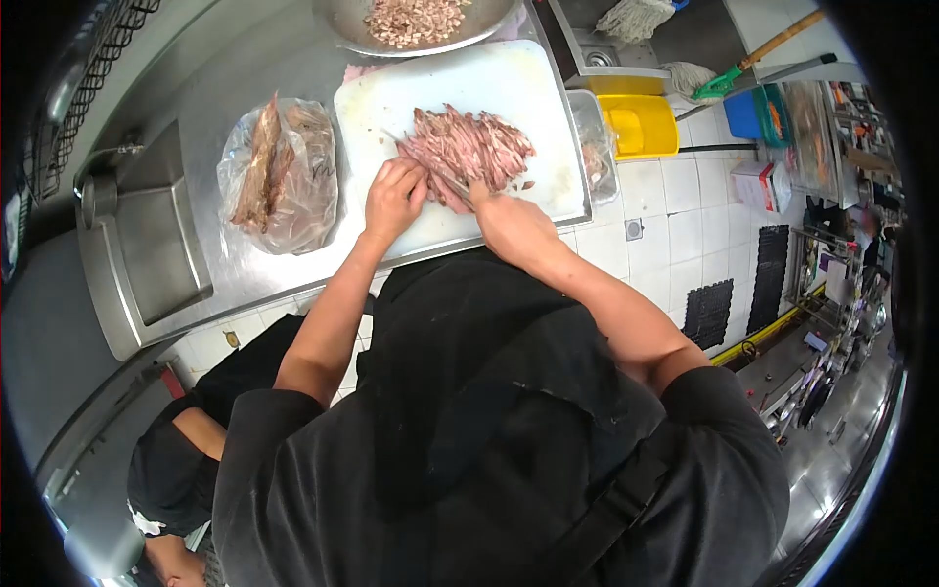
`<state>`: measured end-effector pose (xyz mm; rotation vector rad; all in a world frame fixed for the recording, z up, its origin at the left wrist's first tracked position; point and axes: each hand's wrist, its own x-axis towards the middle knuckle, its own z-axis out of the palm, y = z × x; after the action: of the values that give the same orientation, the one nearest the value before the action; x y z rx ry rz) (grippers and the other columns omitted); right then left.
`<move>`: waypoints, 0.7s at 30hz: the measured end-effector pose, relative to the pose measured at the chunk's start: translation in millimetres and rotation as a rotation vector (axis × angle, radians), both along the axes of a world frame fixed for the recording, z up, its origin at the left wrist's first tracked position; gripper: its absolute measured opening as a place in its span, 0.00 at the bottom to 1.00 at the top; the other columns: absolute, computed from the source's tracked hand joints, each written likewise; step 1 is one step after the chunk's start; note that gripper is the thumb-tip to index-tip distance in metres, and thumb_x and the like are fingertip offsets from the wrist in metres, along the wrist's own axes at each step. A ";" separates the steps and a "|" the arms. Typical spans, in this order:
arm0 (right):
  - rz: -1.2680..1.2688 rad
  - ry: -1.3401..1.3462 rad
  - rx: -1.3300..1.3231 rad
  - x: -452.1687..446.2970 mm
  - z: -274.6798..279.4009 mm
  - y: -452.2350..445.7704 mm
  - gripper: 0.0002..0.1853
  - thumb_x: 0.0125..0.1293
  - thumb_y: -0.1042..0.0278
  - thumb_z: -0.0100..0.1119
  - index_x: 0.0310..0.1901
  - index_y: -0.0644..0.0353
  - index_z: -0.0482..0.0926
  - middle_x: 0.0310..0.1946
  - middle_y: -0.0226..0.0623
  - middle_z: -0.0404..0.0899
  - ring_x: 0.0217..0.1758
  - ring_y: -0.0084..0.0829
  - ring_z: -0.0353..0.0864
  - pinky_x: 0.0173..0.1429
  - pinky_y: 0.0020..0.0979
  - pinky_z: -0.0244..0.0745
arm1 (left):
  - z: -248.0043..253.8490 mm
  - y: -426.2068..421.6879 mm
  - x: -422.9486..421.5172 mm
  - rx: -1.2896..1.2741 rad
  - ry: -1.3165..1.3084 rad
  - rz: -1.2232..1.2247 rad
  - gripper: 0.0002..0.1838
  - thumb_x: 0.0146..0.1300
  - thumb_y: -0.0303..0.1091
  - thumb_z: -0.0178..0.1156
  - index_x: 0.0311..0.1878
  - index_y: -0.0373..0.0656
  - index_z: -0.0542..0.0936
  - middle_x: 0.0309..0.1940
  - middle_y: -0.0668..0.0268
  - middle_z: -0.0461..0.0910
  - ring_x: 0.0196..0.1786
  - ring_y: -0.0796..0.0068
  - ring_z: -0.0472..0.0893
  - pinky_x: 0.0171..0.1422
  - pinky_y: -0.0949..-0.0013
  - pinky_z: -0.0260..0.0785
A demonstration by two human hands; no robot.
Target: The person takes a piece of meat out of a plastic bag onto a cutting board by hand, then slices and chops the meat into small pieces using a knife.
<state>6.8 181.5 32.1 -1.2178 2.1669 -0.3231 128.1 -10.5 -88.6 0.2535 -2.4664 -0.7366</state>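
Observation:
A pile of sliced pinkish-brown meat [479,147] lies on a white cutting board [377,108]. At the pile's near left edge, my left hand [395,201] presses curled fingers onto a piece of the meat. My right hand [516,227] is closed at the near side of the pile, around a knife [451,186]; its handle is covered by the hand and only a thin bit of blade shows between my hands. Left of the board, a clear plastic bag [311,210] holds larger brown pieces of meat [258,176].
Behind the board stands a metal bowl [430,49] with diced meat [416,20]. A sink [161,249] is at the left. To the right are a clear container [599,147], a yellow bucket [641,127] and mops [694,80]. Another person [176,460] is at lower left.

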 end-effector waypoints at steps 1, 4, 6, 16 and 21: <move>0.032 -0.008 0.014 2.1 3.6 3.4 0.09 0.69 0.76 0.45 0.48 0.68 0.69 0.35 0.63 0.84 0.40 0.60 0.87 0.44 0.58 0.79 | 0.0 0.5 0.1 -0.017 -0.019 0.001 0.09 0.56 0.23 0.68 0.41 0.38 0.86 0.43 0.60 0.84 0.51 0.57 0.82 0.58 0.59 0.76; -0.014 -0.038 0.059 7.2 -6.8 1.3 0.09 0.70 0.75 0.44 0.48 0.66 0.69 0.35 0.63 0.84 0.41 0.61 0.87 0.44 0.57 0.79 | -1.6 0.3 -0.2 -0.038 -0.033 0.009 0.09 0.56 0.24 0.68 0.41 0.38 0.86 0.43 0.60 0.84 0.51 0.56 0.82 0.58 0.59 0.76; -0.030 -0.043 -0.014 8.4 -33.6 -9.0 0.08 0.71 0.74 0.43 0.48 0.65 0.69 0.35 0.63 0.84 0.41 0.61 0.87 0.44 0.57 0.79 | -2.7 1.2 0.8 -0.034 -0.031 0.012 0.09 0.55 0.24 0.68 0.42 0.38 0.85 0.44 0.60 0.84 0.52 0.56 0.82 0.58 0.60 0.76; -0.005 0.005 0.001 -2.6 -21.5 -8.6 0.10 0.69 0.76 0.46 0.49 0.67 0.69 0.34 0.61 0.85 0.40 0.59 0.88 0.44 0.56 0.80 | 4.8 5.1 3.7 0.010 0.008 -0.039 0.10 0.55 0.21 0.68 0.42 0.37 0.85 0.44 0.60 0.84 0.50 0.55 0.81 0.58 0.58 0.74; 0.028 -0.010 0.041 4.8 11.3 7.5 0.11 0.68 0.77 0.45 0.51 0.68 0.69 0.35 0.62 0.85 0.41 0.59 0.88 0.45 0.57 0.80 | 4.4 6.1 3.7 -0.043 0.011 -0.054 0.10 0.55 0.22 0.68 0.42 0.37 0.84 0.44 0.59 0.83 0.50 0.55 0.81 0.59 0.57 0.75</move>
<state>11.6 189.0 43.4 -1.2201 2.1363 -0.2715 131.9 -4.4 -84.1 0.1668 -2.4838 -0.7044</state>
